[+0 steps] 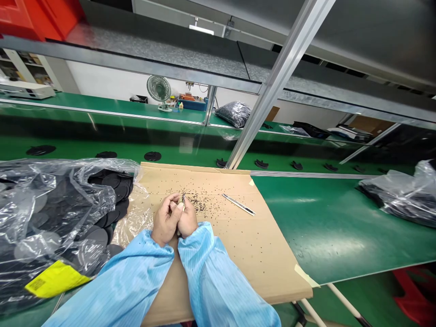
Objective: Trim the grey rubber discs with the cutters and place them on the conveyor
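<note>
My left hand and my right hand meet over a cardboard sheet, fingers closed and touching. Between them a small metal-tipped tool with pale yellow parts pokes up, probably nippers. It seems to sit in my right hand; my left fingers press beside it, and what they pinch is hidden. Many tiny black bits lie scattered on the cardboard just beyond and right of my hands. Farther right rests a slim white pen-like cutter with a dark end.
At left, a clear plastic bag spills black discs onto the cardboard's edge; a yellow label lies on it. Black parts sit spaced along the green belt behind. A metal post slants up ahead. Another bag lies right.
</note>
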Tool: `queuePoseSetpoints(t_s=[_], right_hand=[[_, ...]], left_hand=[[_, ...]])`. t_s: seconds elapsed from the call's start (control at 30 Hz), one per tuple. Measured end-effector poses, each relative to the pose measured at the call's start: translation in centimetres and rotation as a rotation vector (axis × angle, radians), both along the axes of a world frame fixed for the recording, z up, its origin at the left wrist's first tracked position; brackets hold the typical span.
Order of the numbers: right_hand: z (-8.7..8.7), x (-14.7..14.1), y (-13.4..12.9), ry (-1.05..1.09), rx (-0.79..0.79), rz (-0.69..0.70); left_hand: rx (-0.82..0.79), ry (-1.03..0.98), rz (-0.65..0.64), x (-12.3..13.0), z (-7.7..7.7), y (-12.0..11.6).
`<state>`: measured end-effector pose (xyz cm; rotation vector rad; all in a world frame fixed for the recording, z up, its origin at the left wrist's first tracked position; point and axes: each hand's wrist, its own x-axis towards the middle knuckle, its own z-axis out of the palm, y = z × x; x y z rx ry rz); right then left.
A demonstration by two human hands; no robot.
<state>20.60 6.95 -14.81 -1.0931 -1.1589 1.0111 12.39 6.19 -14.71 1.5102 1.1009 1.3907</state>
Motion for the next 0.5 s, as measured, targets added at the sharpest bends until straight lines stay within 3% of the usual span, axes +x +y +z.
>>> queuePoseSetpoints(t_s=[0.5], right_hand=[[-0.07, -0.07, -0.16, 0.009, 0.001, 0.004]], left_hand=[[0.04, 0.024, 0.016, 0.1, -0.29, 0.07]])
